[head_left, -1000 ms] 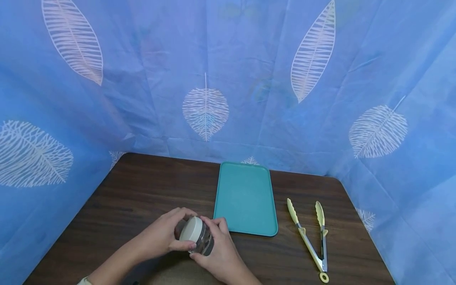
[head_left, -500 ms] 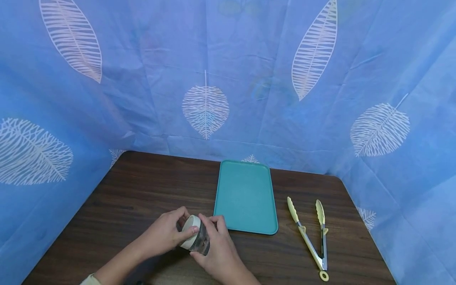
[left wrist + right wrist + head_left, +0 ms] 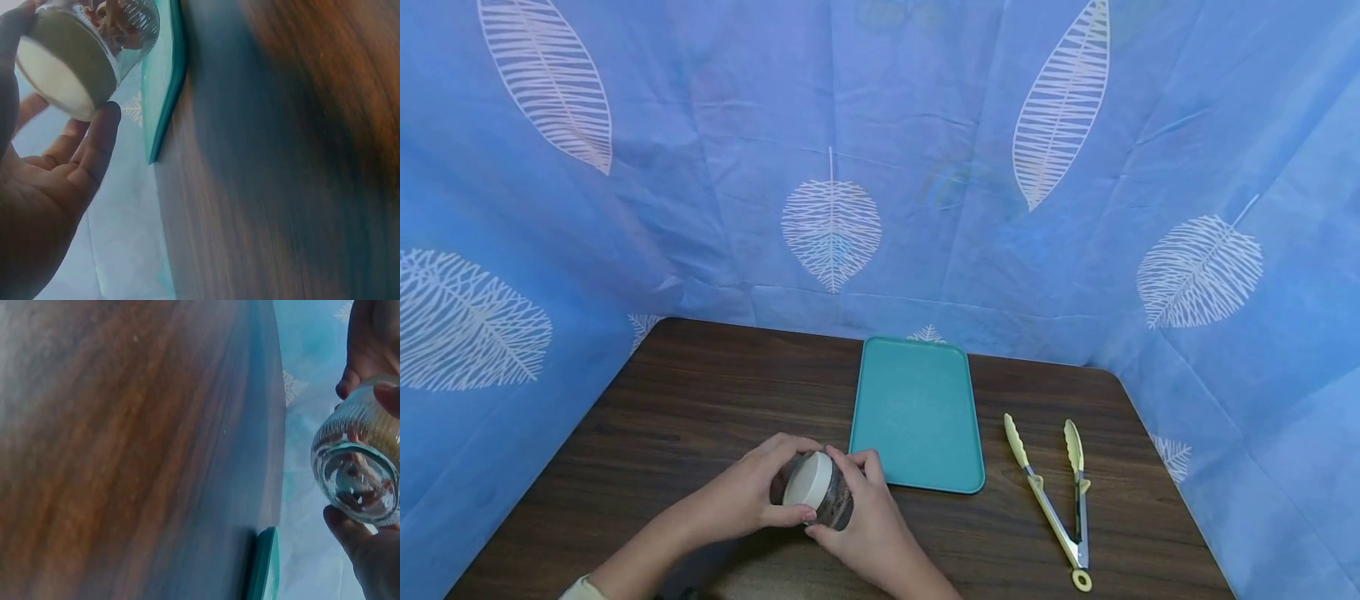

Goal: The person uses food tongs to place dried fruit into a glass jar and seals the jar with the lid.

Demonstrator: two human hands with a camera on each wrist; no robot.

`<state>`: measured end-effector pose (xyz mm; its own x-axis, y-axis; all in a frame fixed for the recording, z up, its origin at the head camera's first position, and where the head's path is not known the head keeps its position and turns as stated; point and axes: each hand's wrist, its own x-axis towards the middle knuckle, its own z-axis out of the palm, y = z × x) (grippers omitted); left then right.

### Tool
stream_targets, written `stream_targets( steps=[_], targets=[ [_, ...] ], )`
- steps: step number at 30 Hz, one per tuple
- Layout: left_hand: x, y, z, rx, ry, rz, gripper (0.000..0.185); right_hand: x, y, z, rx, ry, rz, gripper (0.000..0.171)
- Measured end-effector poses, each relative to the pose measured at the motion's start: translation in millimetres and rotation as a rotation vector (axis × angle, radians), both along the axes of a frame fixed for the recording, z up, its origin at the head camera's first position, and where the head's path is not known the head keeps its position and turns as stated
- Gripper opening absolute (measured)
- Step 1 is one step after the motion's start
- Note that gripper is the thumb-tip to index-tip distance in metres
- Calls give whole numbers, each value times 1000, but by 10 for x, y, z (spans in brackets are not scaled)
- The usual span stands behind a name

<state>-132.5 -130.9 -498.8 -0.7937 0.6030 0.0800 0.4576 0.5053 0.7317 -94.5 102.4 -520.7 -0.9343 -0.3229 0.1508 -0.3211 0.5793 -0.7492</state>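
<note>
Tilted above the near part of the table is a clear ribbed glass jar (image 3: 353, 469), its cream lid (image 3: 807, 480) facing left. Small brown pieces (image 3: 115, 25) show through the glass in the left wrist view. My left hand (image 3: 752, 496) grips the lid by its edge, thumb low and fingers at the far side. The jar's body is held by my right hand (image 3: 874, 525), with the thumb below and the fingers above. In the right wrist view the round glass base points toward the camera.
A teal tray (image 3: 917, 417) lies just beyond the hands at the table's back edge. Yellow-tipped tongs (image 3: 1060, 525) rest spread apart on the right of the dark wooden table (image 3: 700, 392). Blue leaf-print cloth (image 3: 925, 250) hangs behind and at both sides.
Half a second ago my left thumb lay higher across the lid; now it is back at the lower edge. The lid faces up more, and the right hand keeps hold of the jar.
</note>
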Motion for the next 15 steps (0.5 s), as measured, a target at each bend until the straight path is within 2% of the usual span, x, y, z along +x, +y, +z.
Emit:
stream_targets(
  steps=[6, 13, 15],
  targets=[
    [13, -42, 43, -50, 77, -75, 75, -52, 88, -38, -29, -84, 61, 98],
    [86, -2, 105, -132, 269, -195, 84, -129, 230, -63, -87, -228, 155, 91],
    [103, 20, 119, -145, 298, -208, 87, -146, 257, -67, -104, -253, 166, 89]
  ],
)
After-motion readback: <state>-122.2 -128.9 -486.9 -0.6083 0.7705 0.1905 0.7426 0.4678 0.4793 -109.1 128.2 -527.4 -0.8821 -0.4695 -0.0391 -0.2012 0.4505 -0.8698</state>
